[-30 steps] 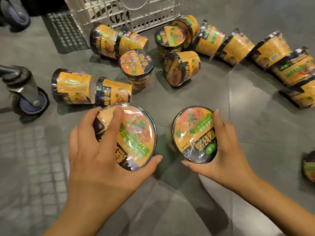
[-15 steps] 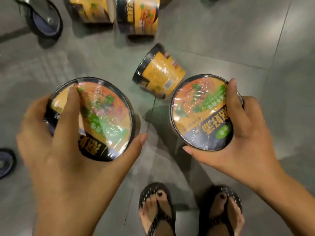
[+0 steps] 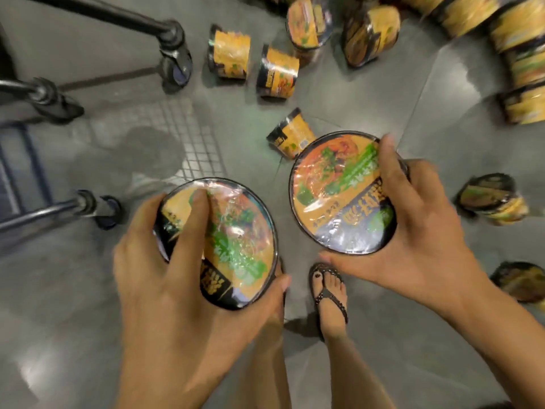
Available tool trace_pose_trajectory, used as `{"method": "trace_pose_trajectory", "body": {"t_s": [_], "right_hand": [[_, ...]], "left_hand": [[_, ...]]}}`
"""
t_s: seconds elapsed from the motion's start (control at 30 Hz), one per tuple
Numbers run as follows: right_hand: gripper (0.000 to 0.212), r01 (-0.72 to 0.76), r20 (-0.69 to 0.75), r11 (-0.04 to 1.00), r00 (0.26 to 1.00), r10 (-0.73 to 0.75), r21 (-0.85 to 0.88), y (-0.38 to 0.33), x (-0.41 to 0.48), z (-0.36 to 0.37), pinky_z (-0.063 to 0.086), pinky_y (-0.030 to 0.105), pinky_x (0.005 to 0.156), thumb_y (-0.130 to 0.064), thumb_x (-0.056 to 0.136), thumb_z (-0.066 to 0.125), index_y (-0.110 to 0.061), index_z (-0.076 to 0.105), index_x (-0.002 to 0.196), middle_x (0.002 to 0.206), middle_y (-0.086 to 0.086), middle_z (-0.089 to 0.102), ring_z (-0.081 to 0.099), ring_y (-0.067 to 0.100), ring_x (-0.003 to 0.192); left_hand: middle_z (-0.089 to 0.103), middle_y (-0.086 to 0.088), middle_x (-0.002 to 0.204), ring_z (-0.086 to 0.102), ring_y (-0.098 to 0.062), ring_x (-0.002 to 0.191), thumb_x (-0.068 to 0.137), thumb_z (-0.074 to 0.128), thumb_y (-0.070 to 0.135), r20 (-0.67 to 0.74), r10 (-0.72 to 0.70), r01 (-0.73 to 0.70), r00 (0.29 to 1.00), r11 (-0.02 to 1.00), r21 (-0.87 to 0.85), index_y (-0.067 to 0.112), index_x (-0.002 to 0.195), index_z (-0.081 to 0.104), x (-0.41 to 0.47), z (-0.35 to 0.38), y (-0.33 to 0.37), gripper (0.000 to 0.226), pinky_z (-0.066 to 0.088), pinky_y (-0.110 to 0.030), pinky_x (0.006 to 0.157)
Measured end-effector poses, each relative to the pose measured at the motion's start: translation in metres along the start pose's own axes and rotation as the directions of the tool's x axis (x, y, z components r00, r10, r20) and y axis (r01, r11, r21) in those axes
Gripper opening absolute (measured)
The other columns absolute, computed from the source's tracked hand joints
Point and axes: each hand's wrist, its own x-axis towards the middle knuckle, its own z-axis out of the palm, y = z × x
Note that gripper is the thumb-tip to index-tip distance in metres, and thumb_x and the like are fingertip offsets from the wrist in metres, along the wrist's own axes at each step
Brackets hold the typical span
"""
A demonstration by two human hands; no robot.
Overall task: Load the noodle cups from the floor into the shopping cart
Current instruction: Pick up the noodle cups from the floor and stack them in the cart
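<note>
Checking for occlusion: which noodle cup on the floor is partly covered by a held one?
The lone yellow-and-black wrapped noodle cup on its side, its lower end hidden behind the round-lidded cup in the right hand; other floor cups lie apart.

Glossy, crinkled plastic film wraps the noodle cups [image 3: 227, 48], the grey floor [image 3: 368, 101] looks smooth and polished with soft reflections, and the cart legs [image 3: 97, 13] are dark, shiny metal.
</note>
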Motion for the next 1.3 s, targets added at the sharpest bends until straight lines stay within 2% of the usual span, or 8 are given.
{"method": "trace_pose_trajectory", "body": {"t_s": [0.07, 0.23, 0.53, 0.67, 0.93, 1.07, 1.2, 1.3], "right_hand": [[0.121, 0.050, 0.029, 0.998, 0.998, -0.050, -0.025, -0.033, -0.002, -0.033, 0.025, -0.003, 0.090, -0.066, 0.056, 0.065, 0.014, 0.031, 0.141, 0.105, 0.010, 0.039, 0.034, 0.002, 0.100], [0.127, 0.157, 0.078, 0.983, 0.986, -0.150, -0.094, -0.111, -0.021, -0.105, 0.033, 0.013, 0.086, -0.076, 0.055, 0.058, 0.002, 0.022, 0.149, 0.112, 0.009, 0.041, 0.043, 0.015, 0.103], [0.132, 0.257, 0.055, 0.966, 0.965, -0.255, -0.028, -0.250, -0.064, -0.240, 0.018, -0.006, 0.090, -0.073, 0.048, 0.064, -0.014, 0.014, 0.154, 0.112, -0.002, 0.037, 0.034, -0.002, 0.106], [0.132, 0.346, 0.108, 0.938, 0.933, -0.343, -0.009, -0.307, -0.094, -0.262, 0.024, 0.003, 0.089, -0.074, 0.047, 0.065, -0.018, 0.012, 0.154, 0.118, -0.002, 0.037, 0.037, 0.006, 0.111], [0.132, 0.410, 0.519, 0.911, 0.787, -0.334, -0.035, -0.366, -0.136, -0.235, 0.029, 0.009, 0.091, -0.082, 0.040, 0.063, -0.041, -0.007, 0.144, 0.132, -0.004, 0.032, 0.035, 0.011, 0.125], [0.130, 0.421, 0.496, 0.904, 0.802, -0.333, -0.075, -0.406, -0.110, -0.212, 0.034, 0.013, 0.088, -0.081, 0.037, 0.066, -0.037, 0.007, 0.145, 0.121, 0.001, 0.042, 0.045, 0.020, 0.119], [0.137, 0.484, 0.483, 0.869, 0.787, -0.383, -0.100, -0.473, -0.079, -0.190, 0.040, 0.031, 0.098, -0.096, 0.030, 0.055, -0.044, -0.001, 0.143, 0.121, -0.002, 0.037, 0.040, 0.021, 0.123], [0.132, 0.565, 0.461, 0.819, 0.757, -0.464, -0.103, -0.528, -0.068, -0.165, 0.040, 0.029, 0.093, -0.091, 0.039, 0.059, -0.043, -0.005, 0.144, 0.114, -0.008, 0.031, 0.041, 0.019, 0.117]], "left_hand": [[0.040, -0.026, 0.139, 0.042, -0.042, 0.123, 0.061, 0.068, 0.067, -0.283, 0.072, -0.067, 0.956, 0.997, 0.028, 0.010, 0.135, 0.052, 0.019, -0.113, 0.078, 0.095, 0.037, -0.053, 0.103], [0.041, -0.022, 0.141, 0.044, -0.043, 0.122, 0.054, 0.065, 0.073, -0.240, -0.071, 0.079, 0.968, 0.997, 0.026, 0.016, 0.134, 0.051, -0.017, -0.170, 0.104, 0.099, 0.036, -0.048, 0.102], [0.021, 0.000, 0.150, 0.024, -0.026, 0.133, 0.046, 0.052, 0.085, -0.345, -0.183, 0.192, 0.920, 0.981, -0.007, 0.040, 0.138, 0.037, -0.113, -0.331, 0.172, 0.104, 0.035, -0.048, 0.106], [0.013, 0.005, 0.152, 0.016, -0.025, 0.137, 0.048, 0.041, 0.092, -0.310, -0.254, 0.283, 0.916, 0.958, 0.052, 0.043, 0.145, 0.029, -0.170, -0.383, 0.187, 0.109, 0.029, -0.050, 0.112], [0.045, -0.012, 0.136, 0.045, -0.036, 0.110, 0.051, 0.058, 0.081, -0.465, -0.404, 0.414, 0.788, 0.906, -0.087, 0.025, 0.128, 0.054, -0.274, -0.418, 0.142, 0.095, 0.049, -0.057, 0.084], [0.047, -0.014, 0.130, 0.049, -0.039, 0.105, 0.054, 0.061, 0.077, -0.601, -0.407, 0.424, 0.688, 0.897, -0.123, 0.018, 0.124, 0.059, -0.288, -0.449, 0.096, 0.092, 0.048, -0.055, 0.085], [0.045, -0.014, 0.131, 0.045, -0.037, 0.107, 0.057, 0.057, 0.078, -0.652, -0.429, 0.465, 0.626, 0.876, -0.130, 0.017, 0.126, 0.057, -0.287, -0.494, 0.047, 0.092, 0.046, -0.055, 0.088], [0.044, -0.012, 0.133, 0.040, -0.033, 0.110, 0.054, 0.053, 0.082, -0.639, -0.486, 0.519, 0.596, 0.840, -0.156, 0.020, 0.125, 0.059, -0.284, -0.524, 0.012, 0.094, 0.045, -0.052, 0.089]]}}
